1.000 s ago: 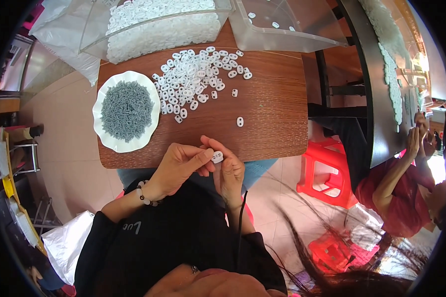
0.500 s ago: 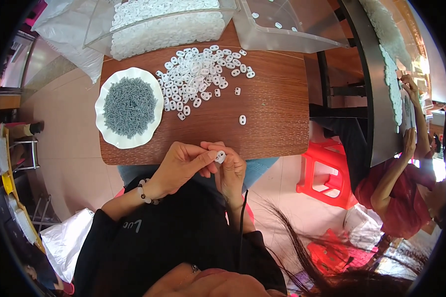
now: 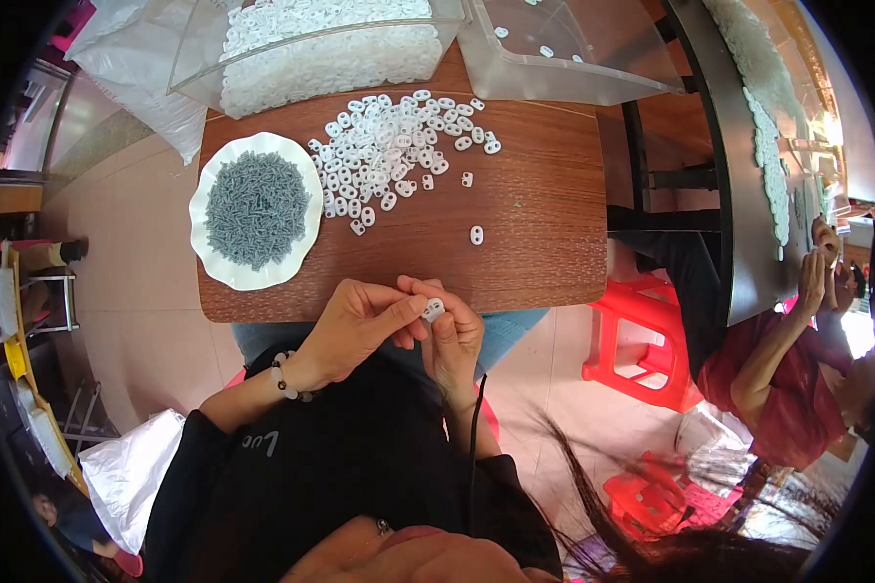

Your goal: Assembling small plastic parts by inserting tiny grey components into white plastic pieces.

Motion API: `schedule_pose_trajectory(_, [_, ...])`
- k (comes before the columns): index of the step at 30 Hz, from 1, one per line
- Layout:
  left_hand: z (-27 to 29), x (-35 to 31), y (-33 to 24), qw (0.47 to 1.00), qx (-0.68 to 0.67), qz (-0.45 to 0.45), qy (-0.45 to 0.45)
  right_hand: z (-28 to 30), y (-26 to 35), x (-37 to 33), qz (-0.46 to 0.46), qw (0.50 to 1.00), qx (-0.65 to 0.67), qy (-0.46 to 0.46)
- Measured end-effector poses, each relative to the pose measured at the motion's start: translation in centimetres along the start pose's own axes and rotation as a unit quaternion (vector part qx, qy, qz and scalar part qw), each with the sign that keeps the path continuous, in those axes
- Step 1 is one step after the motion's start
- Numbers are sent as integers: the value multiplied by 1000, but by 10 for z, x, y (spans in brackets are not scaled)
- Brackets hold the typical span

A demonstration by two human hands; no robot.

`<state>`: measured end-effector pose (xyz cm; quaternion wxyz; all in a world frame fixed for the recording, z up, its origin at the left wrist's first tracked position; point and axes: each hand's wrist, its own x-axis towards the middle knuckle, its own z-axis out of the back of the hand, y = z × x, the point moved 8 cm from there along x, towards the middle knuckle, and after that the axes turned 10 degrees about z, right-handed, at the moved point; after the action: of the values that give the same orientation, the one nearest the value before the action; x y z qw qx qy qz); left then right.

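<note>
A small white oval two-hole plastic piece (image 3: 433, 310) sits between my fingertips just off the table's near edge. My left hand (image 3: 352, 323) pinches it from the left with thumb and fingers. From the right, my right hand (image 3: 453, 335) holds it too, its fingers behind and its thumb bent just below the piece. Whether anything smaller is in my fingers is hidden. On the table beyond lies a loose pile of similar white two-hole pieces (image 3: 391, 146), with one single piece (image 3: 476, 235) apart. A white scalloped plate (image 3: 201, 245) holds a heap of small grey rod-like pieces (image 3: 255, 209).
A clear bin (image 3: 199, 58) full of white pieces stands at the table's far edge, beside a clear bin (image 3: 574, 83) holding a few. At right are a red stool (image 3: 642, 350), a dark table (image 3: 739, 243) and a co-worker's hands (image 3: 817, 267).
My right thumb has slid slightly down off the face of the white piece, showing more of it. My left hand stays nearly still. The co-worker's hands have come together.
</note>
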<state>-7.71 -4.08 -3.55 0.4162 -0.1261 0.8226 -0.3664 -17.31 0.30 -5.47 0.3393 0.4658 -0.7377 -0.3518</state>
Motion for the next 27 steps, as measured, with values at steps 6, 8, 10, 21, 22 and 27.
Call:
schedule_pose_trajectory(6, [-2,1,0,1000,6,5,0,6,-2,-3,15,999,-28,-15])
schedule_pose_trajectory(8, [-3,0,-1,1000,0,9,0,7,0,-4,25,999,-44,-18])
schedule_pose_trajectory(10, [-4,1,-1,1000,-6,13,-1,8,0,-4,19,998,-45,-28])
schedule_pose_trajectory(21, [10,-4,-38,997,59,11,-44,15,-8,-3,20,996,22,-87])
schedule_pose_trajectory(22, [6,-4,-61,993,109,-17,-53,22,-11,-6,29,996,-8,-87])
schedule_pose_trajectory(27, [-69,28,-200,869,388,-305,-34,18,-4,-4,-21,998,-47,-43])
